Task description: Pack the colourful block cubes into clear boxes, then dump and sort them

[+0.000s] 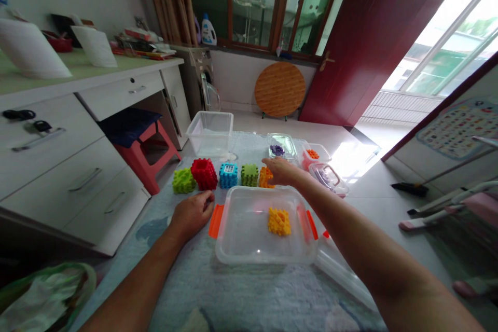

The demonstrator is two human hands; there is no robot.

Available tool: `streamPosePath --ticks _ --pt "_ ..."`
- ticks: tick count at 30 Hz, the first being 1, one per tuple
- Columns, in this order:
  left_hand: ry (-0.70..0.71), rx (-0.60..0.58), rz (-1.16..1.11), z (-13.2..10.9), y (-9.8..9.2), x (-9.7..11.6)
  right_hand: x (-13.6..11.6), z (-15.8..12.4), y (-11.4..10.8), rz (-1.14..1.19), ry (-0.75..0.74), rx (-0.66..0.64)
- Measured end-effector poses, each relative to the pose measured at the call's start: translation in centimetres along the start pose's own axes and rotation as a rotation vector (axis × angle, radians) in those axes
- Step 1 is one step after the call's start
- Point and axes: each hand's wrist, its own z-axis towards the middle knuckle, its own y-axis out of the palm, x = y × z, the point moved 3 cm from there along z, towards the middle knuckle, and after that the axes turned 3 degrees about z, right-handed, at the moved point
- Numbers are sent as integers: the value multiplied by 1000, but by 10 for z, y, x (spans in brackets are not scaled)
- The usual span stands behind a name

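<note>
In the head view, my left grip (194, 211) rests on the pale blue cloth (249, 295), fingers curled in, just beside the orange handle (216, 221) at the left end of a clear box (241, 225). I cannot tell whether those fingers enclose anything. My right grip (278, 170) reaches out past the far rim of the box, its arm passing over the right end. It is at the orange block (265, 178), partly covering it, with a finger pointing left; whether I am grasping the block or only hovering over it, I cannot tell.

That block is at the right end of a row beyond the box. From the left come a lime block (183, 180), a red block (204, 174), a blue block (228, 175) and a green block (249, 175). Inside the box, right of its middle, lies a yellow block (279, 221).

Behind the row, a larger clear bin (210, 140) stands at the far left of the cloth. Farther right are a clear container (288, 141) with purple pieces (277, 150), and a small tub (325, 153) with orange pieces (312, 154). Near the tub sits a container with a handle on top (330, 178). A clear flat piece (346, 276) lies partly hidden under my right arm.
</note>
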Motion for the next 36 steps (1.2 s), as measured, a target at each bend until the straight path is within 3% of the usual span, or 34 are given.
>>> streamPosePath --ticks 12,18,21,23,26,29,36 --pt "6 -2 1 -1 -3 3 4 -8 -4 72 26 18" --pt "-15 -10 16 -1 -3 3 -5 -37 -50 217 55 100" --pt "-14 -19 24 -1 -2 3 -29 -65 -78 257 -40 108" --pt "-6 -9 25 -1 -2 3 -50 -80 -85 272 -128 60" --pt "-4 4 28 -1 -2 3 -79 -92 -75 279 -255 -63" --pt "-8 -2 35 -1 -2 3 -100 -91 -49 228 -348 -175" --pt "-12 -16 35 -1 -4 3 -119 -77 1 14 -395 -315"
